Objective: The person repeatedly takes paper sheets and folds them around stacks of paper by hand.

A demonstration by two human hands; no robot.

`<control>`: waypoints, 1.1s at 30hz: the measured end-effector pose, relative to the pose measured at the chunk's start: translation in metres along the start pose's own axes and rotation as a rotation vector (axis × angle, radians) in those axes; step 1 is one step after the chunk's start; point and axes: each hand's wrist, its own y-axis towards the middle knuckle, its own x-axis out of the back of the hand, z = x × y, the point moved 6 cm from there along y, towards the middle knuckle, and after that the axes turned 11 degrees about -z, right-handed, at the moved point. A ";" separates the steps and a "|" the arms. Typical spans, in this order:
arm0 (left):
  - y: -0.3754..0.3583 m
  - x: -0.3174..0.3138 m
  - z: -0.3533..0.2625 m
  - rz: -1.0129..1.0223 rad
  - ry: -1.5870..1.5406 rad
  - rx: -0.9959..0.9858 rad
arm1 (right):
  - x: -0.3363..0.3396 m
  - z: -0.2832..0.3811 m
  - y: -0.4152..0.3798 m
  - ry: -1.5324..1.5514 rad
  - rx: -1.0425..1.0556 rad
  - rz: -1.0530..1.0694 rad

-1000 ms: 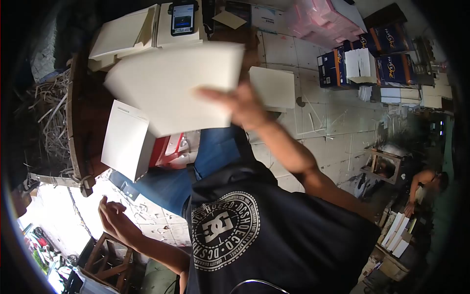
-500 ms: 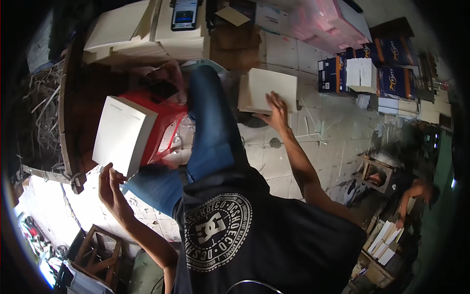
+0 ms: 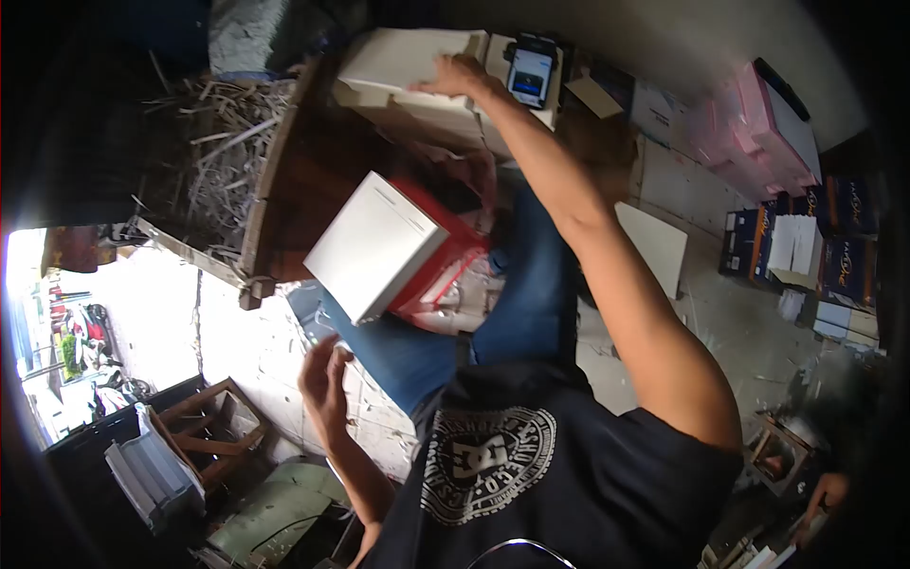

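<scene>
My right hand [image 3: 453,76] reaches over the cream paper stacks [image 3: 403,57] at the top, fingers spread on the edge of the left stack. Its grip on any sheet cannot be made out. A white paper block [image 3: 374,248] rests tilted beside red plastic [image 3: 445,270], near my lap. My left hand [image 3: 325,379] hovers below the block's lower corner, fingers loosely bent, holding nothing visible. A phone [image 3: 531,74] lies on the stack right of my right hand. Beyond my right forearm, a cream stack [image 3: 652,248] is partly hidden.
Paper strips [image 3: 232,152] fill a wooden-edged bin at the left. Pink-wrapped bundles [image 3: 749,137] and blue paper boxes [image 3: 848,237] stand at the right. A wooden frame [image 3: 213,431] is at lower left. Another person's arm [image 3: 825,503] shows at lower right.
My right hand has left the cream stack on the right and moved up and left to the upper stacks. My left hand has come away from the white block. The view has shifted left.
</scene>
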 end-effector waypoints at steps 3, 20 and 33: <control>-0.018 0.035 0.018 -0.069 0.034 0.094 | -0.012 0.012 0.016 0.054 0.023 0.009; 0.091 -0.187 -0.072 0.193 -0.680 -0.047 | -0.018 0.002 0.010 0.164 0.181 -0.282; 0.118 -0.140 -0.009 0.019 -0.778 0.300 | 0.078 0.148 -0.185 0.060 0.759 -0.590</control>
